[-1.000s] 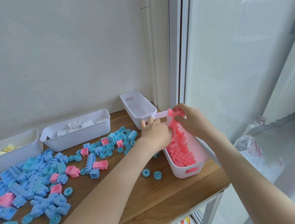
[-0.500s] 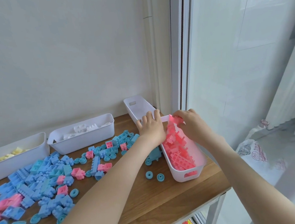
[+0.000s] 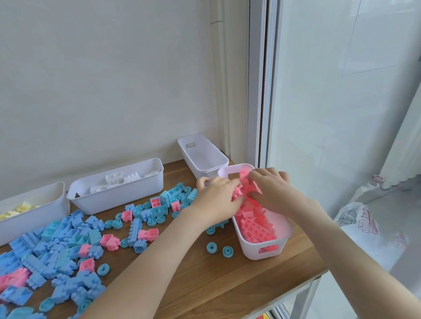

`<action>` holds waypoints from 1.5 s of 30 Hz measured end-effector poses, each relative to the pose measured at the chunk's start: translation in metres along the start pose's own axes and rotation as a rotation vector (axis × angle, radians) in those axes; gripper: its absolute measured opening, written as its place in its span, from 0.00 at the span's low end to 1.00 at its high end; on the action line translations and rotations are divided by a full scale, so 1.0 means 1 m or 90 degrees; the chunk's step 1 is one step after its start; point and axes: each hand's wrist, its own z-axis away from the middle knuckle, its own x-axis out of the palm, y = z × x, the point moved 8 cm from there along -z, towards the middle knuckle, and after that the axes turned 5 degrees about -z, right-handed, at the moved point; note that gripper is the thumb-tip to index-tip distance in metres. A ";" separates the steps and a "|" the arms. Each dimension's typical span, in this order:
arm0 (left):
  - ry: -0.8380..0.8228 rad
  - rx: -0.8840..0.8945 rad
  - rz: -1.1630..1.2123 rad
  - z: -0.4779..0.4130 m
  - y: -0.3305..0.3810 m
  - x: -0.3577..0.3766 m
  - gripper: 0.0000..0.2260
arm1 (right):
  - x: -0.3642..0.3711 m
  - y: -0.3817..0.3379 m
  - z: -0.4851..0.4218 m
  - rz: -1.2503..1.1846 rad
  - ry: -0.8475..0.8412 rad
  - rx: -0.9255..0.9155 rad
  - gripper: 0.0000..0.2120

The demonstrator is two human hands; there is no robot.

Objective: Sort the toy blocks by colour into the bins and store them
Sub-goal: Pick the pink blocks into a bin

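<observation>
Your left hand (image 3: 218,200) lies across the left rim of the pink bin (image 3: 263,252), fingers bent, their tips down among the pink blocks (image 3: 257,227) heaped inside. Your right hand (image 3: 272,192) comes in over the opposite rim, fingers curled down into the same heap, close beside your left fingertips. Whether either hand has actually got hold of a block, I cannot tell; the heap hides the grip. Just beyond both hands stands an empty bin (image 3: 204,157). Out to the left of your left hand, blue blocks (image 3: 59,243) and a few loose pink pieces (image 3: 109,242) are strewn over the desk (image 3: 204,299). Beyond that scatter sit a bin of white blocks (image 3: 115,193) and, further left, a bin of yellow blocks (image 3: 23,219). Two blue wheels (image 3: 212,247) lie nearer you than your left hand, just beside the pink bin.
</observation>
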 end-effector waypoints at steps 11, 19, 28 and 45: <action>0.078 -0.116 0.067 -0.004 -0.016 -0.005 0.15 | -0.009 0.000 -0.002 -0.102 0.057 0.041 0.16; 0.068 -0.187 0.171 -0.001 -0.020 -0.010 0.12 | 0.006 -0.013 -0.013 0.040 -0.063 0.006 0.26; 0.083 -0.254 0.169 0.008 -0.035 -0.010 0.18 | 0.001 -0.005 -0.013 -0.054 -0.059 -0.022 0.06; 0.025 -0.070 0.002 0.012 -0.008 -0.010 0.17 | 0.006 -0.004 0.004 -0.040 -0.085 0.048 0.16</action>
